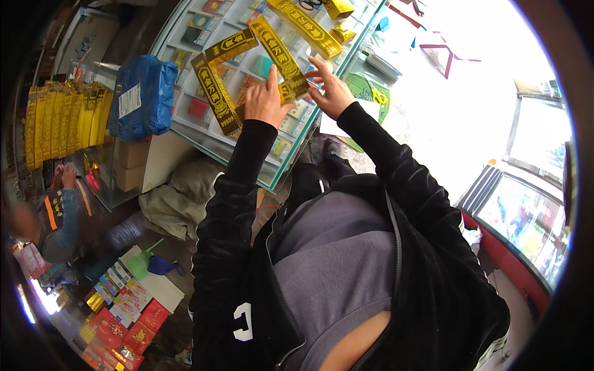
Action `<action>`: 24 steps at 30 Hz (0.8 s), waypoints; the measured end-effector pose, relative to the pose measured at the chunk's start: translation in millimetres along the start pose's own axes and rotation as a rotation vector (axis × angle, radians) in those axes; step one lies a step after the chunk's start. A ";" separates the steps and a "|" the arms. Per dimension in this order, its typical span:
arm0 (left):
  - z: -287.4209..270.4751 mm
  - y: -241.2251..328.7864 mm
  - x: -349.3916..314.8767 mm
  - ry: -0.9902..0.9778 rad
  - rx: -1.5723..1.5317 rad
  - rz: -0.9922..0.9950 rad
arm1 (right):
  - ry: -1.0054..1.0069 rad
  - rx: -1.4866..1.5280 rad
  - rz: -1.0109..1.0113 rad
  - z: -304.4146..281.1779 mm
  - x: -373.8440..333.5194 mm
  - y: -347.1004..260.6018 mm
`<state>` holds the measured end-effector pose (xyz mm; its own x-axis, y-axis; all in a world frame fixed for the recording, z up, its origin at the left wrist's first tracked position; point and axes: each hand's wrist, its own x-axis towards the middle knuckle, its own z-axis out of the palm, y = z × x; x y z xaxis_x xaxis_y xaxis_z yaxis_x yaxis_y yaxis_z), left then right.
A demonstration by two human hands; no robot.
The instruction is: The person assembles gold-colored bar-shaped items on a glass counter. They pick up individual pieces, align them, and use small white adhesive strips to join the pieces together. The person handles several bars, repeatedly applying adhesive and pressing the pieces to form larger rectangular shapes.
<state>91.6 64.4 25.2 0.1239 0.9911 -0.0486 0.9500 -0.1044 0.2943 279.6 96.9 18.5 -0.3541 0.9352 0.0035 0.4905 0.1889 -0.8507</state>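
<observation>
A gold cardboard box frame (216,93) with black printing, folded into a four-sided ring, stands on the glass display counter (167,46). My left hand (266,102) rests against its near side with fingers stretched out and thumb apart. At the frame's right corner is my right hand (332,93), its fingers spread and slightly curved beside the cardboard. Whether those fingertips press on the corner is hard to make out. Beyond the frame lies another long gold box strip (306,28), with crumpled gold pieces (340,34) next to it.
A blue wrapped package (145,93) and a row of upright gold cartons (65,120) are at the left. Below them another person (52,216) has their hands raised. Red boxes (133,328) are stacked lower left. A green bag (368,99) lies right of the counter.
</observation>
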 end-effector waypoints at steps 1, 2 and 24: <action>-4.2 2.0 1.9 -0.009 -0.065 -0.004 | -0.047 0.106 0.047 -2.8 -2.8 -1.2; -11.9 4.4 2.6 -0.032 -0.192 -0.037 | -0.014 0.187 -0.086 -8.3 -4.8 -4.6; -180.2 107.6 -81.6 -0.111 -1.597 -0.081 | -0.321 0.920 -0.409 -86.7 -0.3 -133.6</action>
<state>132.0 -12.8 232.8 0.1772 0.9714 -0.1578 -0.2948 0.2054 0.9332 283.3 97.4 177.7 -0.6163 0.7027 0.3555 -0.4591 0.0462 -0.8872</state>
